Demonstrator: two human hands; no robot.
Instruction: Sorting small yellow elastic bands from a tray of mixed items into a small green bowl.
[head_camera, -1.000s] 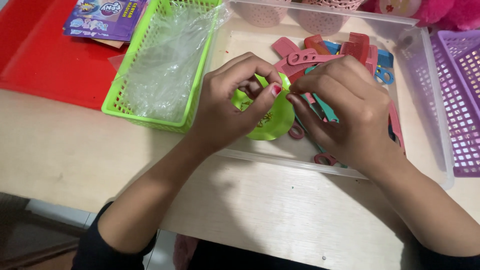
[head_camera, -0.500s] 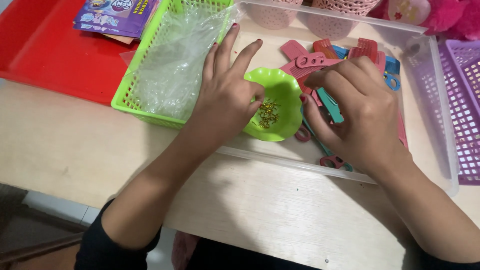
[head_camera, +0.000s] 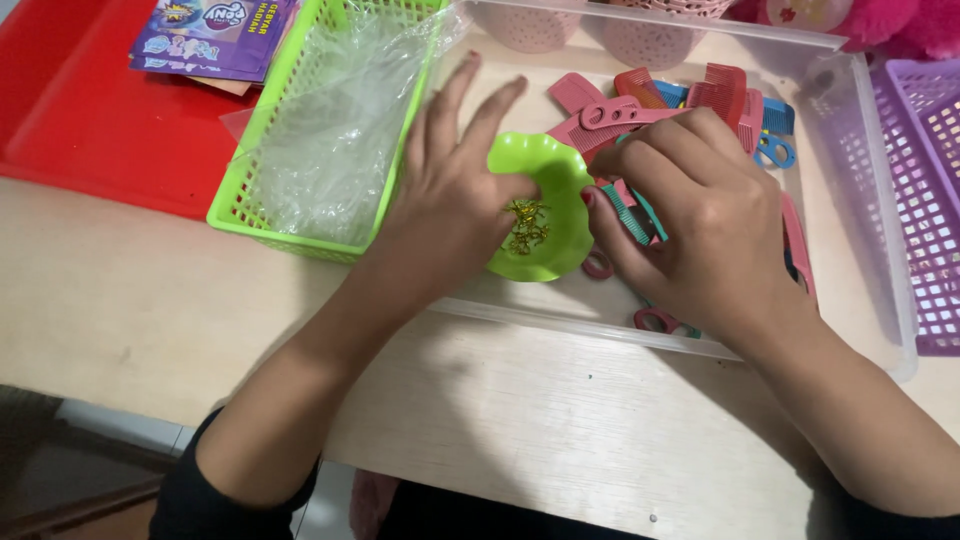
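two hands work over one shallow clear tray (head_camera: 560, 318), and i'll take the table (head_camera: 560, 420) from nine o'clock round to three. far out at ten o'clock a red mat (head_camera: 90, 120) carries a purple printed packet (head_camera: 205, 35), parked well clear of my reach. next comes the green basket (head_camera: 300, 235), lined with crinkled clear plastic (head_camera: 330, 130); it sits just beside the tray's nine o'clock wall, so an emptied wrapper has somewhere close to go.

my left hand (head_camera: 450, 205) lies across that wall with index and middle fingers stretched flat toward twelve o'clock, while the thumb and curled fingers dip into the green scalloped dish (head_camera: 545, 215). whether they pinch anything i cannot tell, because the fingertips are hidden. the dish rests inside the tray near its six o'clock edge, between both hands, and holds a little heap of gold bits (head_camera: 525, 225) so they stay gathered instead of scattering.

at three o'clock of the dish my right hand (head_camera: 700, 235) is closed around a teal comb (head_camera: 628, 212), teeth turned toward the dish, held low and near so the work stays over it. behind, at one o'clock, pink, red and blue combs (head_camera: 660, 105) lie heaped. a purple basket (head_camera: 925, 190) stands beyond the tray's three o'clock wall.
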